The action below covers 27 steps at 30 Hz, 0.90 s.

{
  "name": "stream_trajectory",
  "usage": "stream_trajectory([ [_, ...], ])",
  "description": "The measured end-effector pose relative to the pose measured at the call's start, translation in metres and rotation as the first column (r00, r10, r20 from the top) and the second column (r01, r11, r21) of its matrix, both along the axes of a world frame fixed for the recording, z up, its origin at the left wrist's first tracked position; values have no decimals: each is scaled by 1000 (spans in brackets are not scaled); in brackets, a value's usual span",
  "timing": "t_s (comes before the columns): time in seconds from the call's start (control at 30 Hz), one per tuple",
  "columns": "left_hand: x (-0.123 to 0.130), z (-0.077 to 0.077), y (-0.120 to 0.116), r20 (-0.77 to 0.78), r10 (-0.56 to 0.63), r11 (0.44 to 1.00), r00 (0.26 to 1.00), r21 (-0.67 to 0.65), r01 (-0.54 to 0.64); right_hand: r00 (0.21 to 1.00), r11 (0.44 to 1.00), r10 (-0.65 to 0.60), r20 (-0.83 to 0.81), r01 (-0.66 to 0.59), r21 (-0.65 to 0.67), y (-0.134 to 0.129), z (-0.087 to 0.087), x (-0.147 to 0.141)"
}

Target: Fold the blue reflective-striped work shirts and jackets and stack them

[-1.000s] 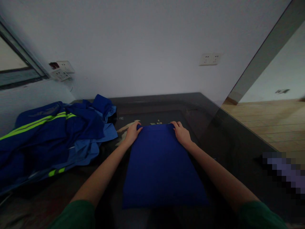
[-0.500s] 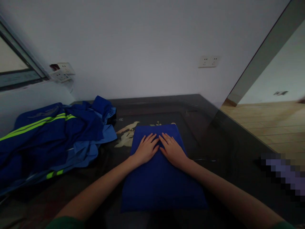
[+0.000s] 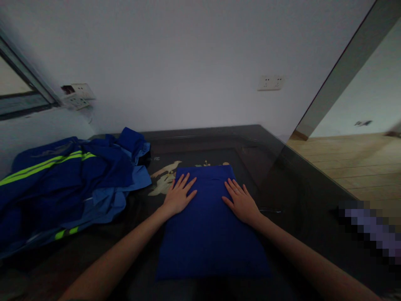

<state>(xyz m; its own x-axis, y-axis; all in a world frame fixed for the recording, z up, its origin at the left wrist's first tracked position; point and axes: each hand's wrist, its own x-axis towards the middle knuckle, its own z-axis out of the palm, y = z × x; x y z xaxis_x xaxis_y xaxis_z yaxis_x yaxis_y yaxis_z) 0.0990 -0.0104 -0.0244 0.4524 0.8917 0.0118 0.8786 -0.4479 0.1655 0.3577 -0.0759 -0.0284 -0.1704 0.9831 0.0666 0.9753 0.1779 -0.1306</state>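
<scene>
A folded dark blue garment (image 3: 209, 234) lies flat in front of me as a long panel, its near end wider than its far end. My left hand (image 3: 178, 195) rests flat with spread fingers on its left edge, close to the far end. On the opposite edge my right hand (image 3: 242, 202) lies flat too, fingers stretched out and a ring on one finger. Both hands touch the cloth without gripping it. What kind of garment it is cannot be seen from this folded side.
A rumpled heap of blue clothes (image 3: 103, 167) with yellow-green stripes covers the left side of the dark glossy table (image 3: 300, 209). Behind stands a white wall with a socket plate (image 3: 271, 82). A blurred-out purple patch (image 3: 369, 228) is at the right edge.
My hands have slid apart from the middle of the folded garment, the left to its left edge and the right to its right edge. The cloth stays in place.
</scene>
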Motion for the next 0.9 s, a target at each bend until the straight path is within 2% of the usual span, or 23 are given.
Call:
stream_trajectory([
  [0.13,-8,2,0,-19,96,995,995,30,-95,1000,999,-8,-6,8,51,8,10,6],
  [0.23,5,8,3,2,65,989,998,130,-64,998,990,14,-56,-6,141,28,23,-5],
  [0.3,16,9,11,23,30,986,999,162,-33,997,991,26,-79,-15,134,45,25,-14],
  [0.43,25,0,29,24,84,992,996,95,-86,999,1000,-8,-47,9,11,68,12,-15],
  [0.53,15,-9,37,32,173,982,984,65,-175,997,997,-72,-20,72,-6,74,-1,-2],
  [0.63,-1,-8,35,38,205,976,978,67,-208,995,995,-95,-13,95,9,74,-4,12],
  [0.7,-10,-1,27,26,210,970,977,120,-212,995,994,-103,-10,103,40,68,3,15],
  [0.77,-13,8,8,16,173,968,985,181,-173,995,991,-98,-23,99,93,54,13,11],
  [0.83,-10,16,-20,16,38,985,999,165,-41,999,991,-18,-47,24,129,29,23,-1],
  [0.9,-1,20,-55,32,-163,984,986,78,160,989,986,135,-61,-128,105,-3,28,-19],
])
